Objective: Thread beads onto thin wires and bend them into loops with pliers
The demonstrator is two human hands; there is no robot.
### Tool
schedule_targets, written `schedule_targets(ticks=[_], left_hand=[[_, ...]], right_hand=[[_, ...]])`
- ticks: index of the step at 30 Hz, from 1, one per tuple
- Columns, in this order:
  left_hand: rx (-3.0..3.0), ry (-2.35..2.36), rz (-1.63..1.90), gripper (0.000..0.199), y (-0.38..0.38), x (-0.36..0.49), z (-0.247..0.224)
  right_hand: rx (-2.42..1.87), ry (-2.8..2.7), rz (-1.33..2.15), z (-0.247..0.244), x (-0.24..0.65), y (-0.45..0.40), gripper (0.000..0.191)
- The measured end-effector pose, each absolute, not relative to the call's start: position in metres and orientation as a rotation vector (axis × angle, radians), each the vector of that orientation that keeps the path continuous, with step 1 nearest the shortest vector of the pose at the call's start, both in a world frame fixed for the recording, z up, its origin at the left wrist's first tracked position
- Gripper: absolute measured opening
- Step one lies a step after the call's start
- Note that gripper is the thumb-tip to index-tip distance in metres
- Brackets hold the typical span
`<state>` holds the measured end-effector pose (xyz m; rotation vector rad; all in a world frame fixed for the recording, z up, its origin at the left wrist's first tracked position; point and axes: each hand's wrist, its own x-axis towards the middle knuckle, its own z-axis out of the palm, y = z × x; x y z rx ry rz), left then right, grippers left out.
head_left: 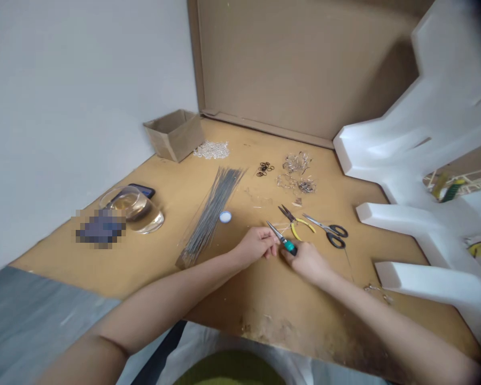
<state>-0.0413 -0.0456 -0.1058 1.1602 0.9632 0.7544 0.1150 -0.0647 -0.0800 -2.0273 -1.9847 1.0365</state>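
My left hand (256, 247) and right hand (307, 262) close together in front of me, fingers curled inward, bare left forearm (176, 294) and right forearm (385, 315) angling in from either side

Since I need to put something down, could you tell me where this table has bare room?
The table has bare room between the cardboard box, glass bowl and wire bundle, and between the scissors and white foam. It is crowded around the left hand, right hand, yellow pliers and wire scraps.
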Motion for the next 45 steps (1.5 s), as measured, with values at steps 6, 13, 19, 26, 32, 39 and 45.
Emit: schedule_targets(ticks=[6, 13, 19, 26, 32, 39, 45], left_hand=[[1.117, 0.952, 0.757, 0.013, -0.044, -0.040, -0.111], [1.177, 0.807, 0.683, 0.022, -0.045, -0.042, -0.116], [1.116, 0.648, 0.658, 0.023, -0.039, -0.060, -0.095], [0.915, 0.762, 0.888, 0.021, -0.026, -0.075, -0.084], [0.935, 0.948, 0.987, 0.023, -0.019, -0.076, -0.090], [0.906, 0.947, 1.044, 0.026, -0.016, -0.077, -0.092], [0.916, 0.940, 1.062, 0.027, -0.014, -0.078, -0.096]], right_hand=[[-2.016, -1.764, 1.517, -0.076, 0.113, -0.057, 0.004], [-1.728, -1.402, 2.090, -0.060, 0.129, -0.061, 0.017], [-1.594, -1.334, 2.344, -0.051, 0.147, -0.062, 0.030], [-1.744, -2.628, 0.650, -0.049, 0.131, -0.095, 0.031], [-1.586, -2.729, 0.099, -0.074, 0.118, -0.121, 0.039], [-1.422, -2.816, 0.097, -0.058, 0.137, -0.088, 0.028], [-1.518, -2.814, -0.256, -0.053, 0.151, -0.010, 0.055]])
